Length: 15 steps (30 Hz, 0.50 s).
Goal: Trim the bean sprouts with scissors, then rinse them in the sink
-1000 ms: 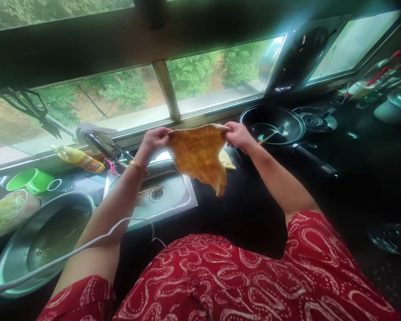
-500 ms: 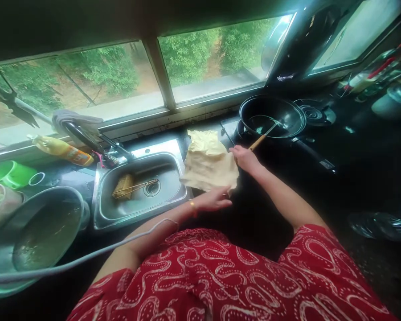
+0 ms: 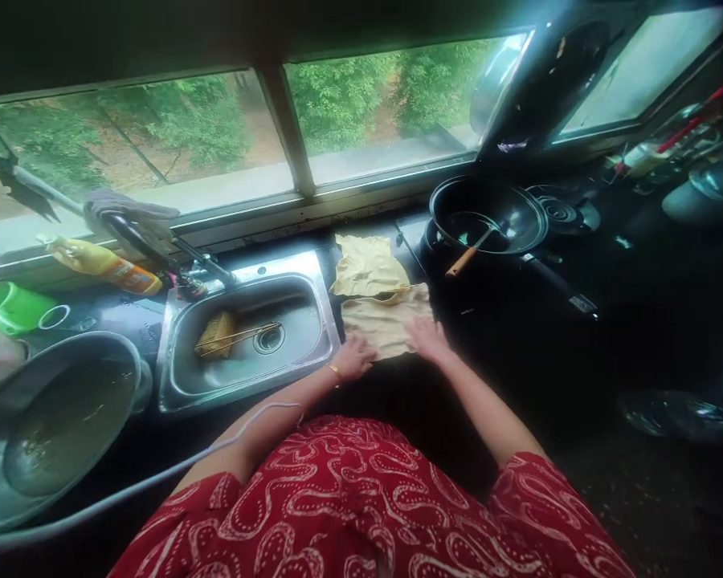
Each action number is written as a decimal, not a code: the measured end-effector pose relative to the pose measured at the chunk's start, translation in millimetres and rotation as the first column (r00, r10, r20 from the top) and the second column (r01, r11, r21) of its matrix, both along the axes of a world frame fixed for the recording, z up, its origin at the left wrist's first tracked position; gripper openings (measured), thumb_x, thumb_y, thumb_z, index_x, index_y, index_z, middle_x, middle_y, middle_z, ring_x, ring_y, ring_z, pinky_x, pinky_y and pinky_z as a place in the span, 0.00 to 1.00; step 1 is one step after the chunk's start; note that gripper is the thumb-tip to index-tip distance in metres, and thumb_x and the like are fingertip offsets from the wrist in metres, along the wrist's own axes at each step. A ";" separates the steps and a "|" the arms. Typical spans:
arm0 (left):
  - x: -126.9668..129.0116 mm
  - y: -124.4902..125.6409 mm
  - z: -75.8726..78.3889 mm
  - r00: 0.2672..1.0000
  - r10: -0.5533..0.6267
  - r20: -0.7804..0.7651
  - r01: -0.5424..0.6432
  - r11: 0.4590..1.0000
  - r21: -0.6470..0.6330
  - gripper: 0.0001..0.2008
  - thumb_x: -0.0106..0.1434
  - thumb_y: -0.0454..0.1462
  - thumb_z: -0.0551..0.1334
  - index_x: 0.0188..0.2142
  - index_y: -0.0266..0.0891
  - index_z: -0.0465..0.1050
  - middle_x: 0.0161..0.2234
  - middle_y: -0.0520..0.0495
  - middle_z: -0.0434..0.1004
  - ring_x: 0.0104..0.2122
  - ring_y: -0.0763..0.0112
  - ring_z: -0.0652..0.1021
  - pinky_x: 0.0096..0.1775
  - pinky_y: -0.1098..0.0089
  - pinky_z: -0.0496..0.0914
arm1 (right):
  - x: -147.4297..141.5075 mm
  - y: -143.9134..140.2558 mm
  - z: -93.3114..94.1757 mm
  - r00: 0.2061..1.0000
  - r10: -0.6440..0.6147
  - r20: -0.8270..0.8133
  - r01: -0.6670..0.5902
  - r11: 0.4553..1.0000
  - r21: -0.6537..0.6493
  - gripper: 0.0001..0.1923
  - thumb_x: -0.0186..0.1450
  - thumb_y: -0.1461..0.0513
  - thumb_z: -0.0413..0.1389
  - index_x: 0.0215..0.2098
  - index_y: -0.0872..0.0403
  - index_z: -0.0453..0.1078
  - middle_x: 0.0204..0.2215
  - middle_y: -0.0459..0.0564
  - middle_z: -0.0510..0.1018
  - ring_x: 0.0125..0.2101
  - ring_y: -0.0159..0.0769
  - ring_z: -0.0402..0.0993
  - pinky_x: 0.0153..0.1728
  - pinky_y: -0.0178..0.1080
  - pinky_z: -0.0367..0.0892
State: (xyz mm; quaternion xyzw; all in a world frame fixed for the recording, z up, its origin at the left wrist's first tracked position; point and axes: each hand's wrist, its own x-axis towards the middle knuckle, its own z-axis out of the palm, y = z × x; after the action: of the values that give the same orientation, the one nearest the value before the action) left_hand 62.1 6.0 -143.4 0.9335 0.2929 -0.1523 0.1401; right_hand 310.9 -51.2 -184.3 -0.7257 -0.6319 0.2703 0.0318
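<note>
A thin, wrinkled tan sheet (image 3: 386, 321) lies on the dark counter just right of the sink. Behind it, partly overlapped by its far edge, is a paler yellow crumpled sheet (image 3: 367, 265); I cannot tell what either is made of. My left hand (image 3: 357, 357) rests at the near left corner of the tan sheet, its fingers reaching onto the edge. On the near right part of that sheet lies my right hand (image 3: 426, 339), fingers spread. Neither hand grips anything that I can see.
Left of the sheets is a steel sink (image 3: 331, 309) holding a wrapped brown bundle (image 3: 218, 333). A large metal basin (image 3: 129, 361) stands further left. To the right sits a wok (image 3: 527, 229) with a wooden-handled spatula (image 3: 463, 261). A white cable (image 3: 132, 482) crosses my left forearm.
My right hand has come down from the tan sheet's far right corner to its near right part. My left hand has shifted left. The tan sheet lies flatter and nearer, baring more yellow sheet.
</note>
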 end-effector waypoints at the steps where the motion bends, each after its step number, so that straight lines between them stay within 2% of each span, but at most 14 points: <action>1: 5.0 -5.6 -2.2 1.000 -0.008 0.020 0.009 0.999 -0.048 0.23 0.64 0.43 0.58 0.57 0.41 0.70 0.58 0.34 0.66 0.58 0.49 0.65 0.59 0.51 0.57 | 14.4 0.4 -1.7 1.000 0.004 0.029 -0.003 1.000 -0.016 0.30 0.64 0.59 0.54 0.64 0.44 0.58 0.68 0.52 0.51 0.67 0.54 0.38 0.62 0.63 0.34; 2: 9.1 -8.0 -2.2 0.999 0.006 0.041 -0.002 0.995 -0.097 0.23 0.65 0.44 0.57 0.58 0.41 0.69 0.58 0.35 0.67 0.57 0.51 0.66 0.59 0.53 0.58 | 26.9 1.9 -1.3 0.999 0.004 0.050 -0.002 0.999 -0.035 0.31 0.62 0.60 0.56 0.63 0.44 0.60 0.68 0.52 0.53 0.67 0.56 0.38 0.61 0.64 0.34; 4: 8.0 -0.3 3.8 0.989 0.109 0.096 -0.092 0.981 -0.172 0.24 0.65 0.43 0.56 0.58 0.39 0.68 0.59 0.36 0.66 0.57 0.54 0.68 0.58 0.57 0.60 | 38.9 9.8 3.9 0.999 0.007 0.043 -0.005 0.998 -0.060 0.32 0.58 0.61 0.60 0.61 0.47 0.64 0.66 0.56 0.56 0.66 0.59 0.41 0.61 0.65 0.34; 6: -13.4 21.1 17.0 0.947 0.277 0.161 -0.237 0.944 -0.229 0.22 0.65 0.41 0.56 0.57 0.38 0.70 0.59 0.37 0.66 0.58 0.56 0.68 0.59 0.60 0.60 | 26.2 24.4 12.5 0.997 0.019 -0.073 -0.018 1.000 0.015 0.32 0.57 0.58 0.61 0.59 0.52 0.66 0.65 0.59 0.58 0.66 0.57 0.45 0.63 0.61 0.36; 7: -32.5 34.0 25.8 0.892 0.404 0.204 -0.346 0.899 -0.267 0.20 0.64 0.39 0.56 0.54 0.37 0.72 0.58 0.38 0.68 0.57 0.57 0.68 0.59 0.61 0.60 | 10.2 33.1 17.6 0.982 0.034 -0.187 -0.018 0.996 0.086 0.31 0.58 0.56 0.59 0.60 0.53 0.66 0.65 0.59 0.58 0.66 0.53 0.47 0.64 0.58 0.39; 8: -56.3 46.8 35.8 0.797 0.550 0.249 -0.472 0.825 -0.312 0.18 0.62 0.38 0.57 0.51 0.37 0.75 0.56 0.39 0.71 0.56 0.58 0.70 0.59 0.62 0.60 | -11.4 41.9 23.1 0.943 0.057 -0.327 -0.004 0.987 0.160 0.31 0.60 0.54 0.57 0.61 0.54 0.65 0.64 0.58 0.59 0.66 0.50 0.49 0.65 0.53 0.42; 9: -83.5 58.4 46.7 0.664 0.689 0.289 -0.591 0.721 -0.360 0.17 0.60 0.36 0.58 0.47 0.37 0.76 0.53 0.40 0.74 0.55 0.59 0.71 0.58 0.63 0.61 | -37.1 50.4 28.9 0.879 0.075 -0.471 0.030 0.977 0.211 0.32 0.61 0.52 0.54 0.62 0.54 0.63 0.64 0.57 0.60 0.65 0.46 0.51 0.65 0.50 0.45; 11: -141.9 77.8 71.2 0.348 0.863 0.366 -0.753 0.490 -0.439 0.13 0.57 0.34 0.60 0.41 0.36 0.78 0.48 0.41 0.77 0.52 0.58 0.73 0.57 0.64 0.62 | -95.0 65.6 41.5 0.721 0.074 -0.689 0.113 0.968 0.222 0.34 0.62 0.47 0.51 0.62 0.53 0.62 0.63 0.55 0.62 0.64 0.44 0.54 0.65 0.46 0.48; 13: -198.0 93.7 99.1 0.124 0.892 0.435 -0.813 0.343 -0.471 0.09 0.57 0.34 0.60 0.36 0.34 0.76 0.43 0.39 0.79 0.48 0.58 0.75 0.54 0.64 0.65 | -151.6 78.4 53.7 0.613 0.052 -0.788 0.139 0.975 0.172 0.37 0.61 0.44 0.51 0.62 0.54 0.63 0.63 0.54 0.62 0.64 0.44 0.54 0.65 0.45 0.46; 15: -247.9 109.4 130.6 -0.047 0.872 0.488 -0.824 0.242 -0.512 0.07 0.60 0.36 0.59 0.32 0.34 0.74 0.34 0.39 0.79 0.41 0.61 0.77 0.47 0.64 0.69 | -199.2 89.4 63.7 0.546 0.026 -0.837 0.116 0.988 0.106 0.39 0.60 0.42 0.51 0.62 0.55 0.63 0.64 0.54 0.61 0.65 0.43 0.53 0.66 0.43 0.45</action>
State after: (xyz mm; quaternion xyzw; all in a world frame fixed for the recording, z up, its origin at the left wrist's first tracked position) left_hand -185.8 115.4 -12.8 0.5173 0.7177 0.3282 0.3310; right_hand 111.8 38.2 -120.6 -0.5213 -0.5399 0.5340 0.3895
